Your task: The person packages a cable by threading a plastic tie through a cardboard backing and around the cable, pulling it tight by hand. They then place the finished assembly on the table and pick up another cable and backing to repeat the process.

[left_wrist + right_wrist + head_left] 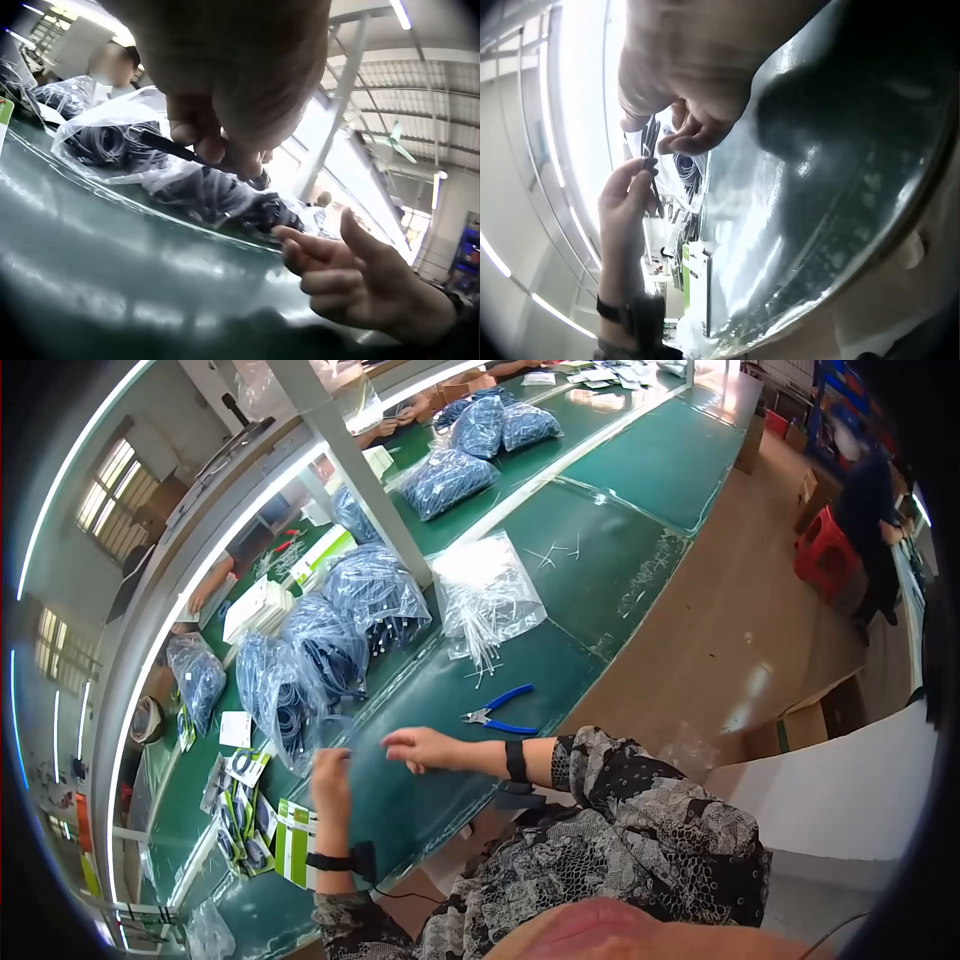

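My left hand (pixel 331 790) (pixel 232 82) (pixel 622 199) pinches a short bundle of dark cable (pixel 171 148) (pixel 650 137) between thumb and fingertips, above the green table. Just to its right in the head view is my right hand (pixel 428 749) (pixel 352 281) (pixel 690 67), its index finger and thumb apart and the other fingers partly bent, with nothing seen in it. In the right wrist view the bundle's upper end stands beside the right fingers; whether they touch it I cannot tell. Blue-handled cutters (pixel 505 714) lie beyond the right forearm.
Clear bags of coiled dark cables (pixel 325 645) line the table (pixel 430 810) behind the hands. An open bag of white ties (pixel 490 595) lies farther right. Packaged cables (pixel 240 815) and a green-and-white card (pixel 294 844) are at the left. A metal post (pixel 365 480) rises beyond.
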`<state>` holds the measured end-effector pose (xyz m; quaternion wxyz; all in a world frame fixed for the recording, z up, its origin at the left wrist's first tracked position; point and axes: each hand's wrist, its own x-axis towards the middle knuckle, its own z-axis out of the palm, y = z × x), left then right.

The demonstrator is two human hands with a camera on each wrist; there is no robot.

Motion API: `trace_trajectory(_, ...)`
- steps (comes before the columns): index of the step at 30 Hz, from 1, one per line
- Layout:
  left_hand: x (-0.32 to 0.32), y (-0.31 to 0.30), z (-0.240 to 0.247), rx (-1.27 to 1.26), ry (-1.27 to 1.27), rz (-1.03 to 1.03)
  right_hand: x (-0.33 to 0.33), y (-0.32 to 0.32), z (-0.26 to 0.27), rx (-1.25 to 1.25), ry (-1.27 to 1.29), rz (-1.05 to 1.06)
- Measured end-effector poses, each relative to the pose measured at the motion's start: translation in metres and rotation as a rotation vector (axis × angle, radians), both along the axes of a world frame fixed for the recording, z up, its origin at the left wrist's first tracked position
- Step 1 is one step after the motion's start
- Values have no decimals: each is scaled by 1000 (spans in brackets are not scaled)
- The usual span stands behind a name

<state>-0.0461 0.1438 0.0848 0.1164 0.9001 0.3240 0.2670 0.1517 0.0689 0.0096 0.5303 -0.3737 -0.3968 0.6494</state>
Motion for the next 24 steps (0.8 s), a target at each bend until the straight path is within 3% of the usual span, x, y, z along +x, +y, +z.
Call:
trace_trajectory(2,12,-39,2,-30,156,-152,1,1,-3,-35,126,71)
trace_trajectory(4,17,-60,-4,37,125,-116,1,-1,-8,-117,377,187)
trace_trajectory(5,19,-67,-7,105,93,-87,0,-4,-9,-119,375,190)
trace_trajectory(7,19,-80,-10,177,56,-59,0,-7,-9,-135,609,72)
trace_trajectory(10,8,-100,-12,213,-285,-17,8,-16,1,-123,835,19)
trace_trajectory(11,10,-104,-13,213,-287,-13,11,-19,5,-109,948,26)
trace_trajectory(12,15,-107,-13,-197,-500,-32,12,-23,11,-99,1063,33)
trace_trajectory(14,24,-111,-14,-1042,-901,-57,4,-34,28,-110,932,27)
trace_trajectory(18,25,-101,-24,-1105,-961,74,-16,-50,17,-139,465,106)
trace_trajectory(20,23,-101,-30,-1037,-688,176,-11,-49,1,-107,413,47)
trace_trajectory(22,8,-93,-58,-1020,-611,42,-4,-47,6,-110,249,41)
trace_trajectory(23,4,-94,-54,-1115,-570,94,-1,-46,2,-11,180,48)
trace_trajectory(24,-5,-103,-48,-1017,-581,115,-1,-43,2,-29,214,-8)
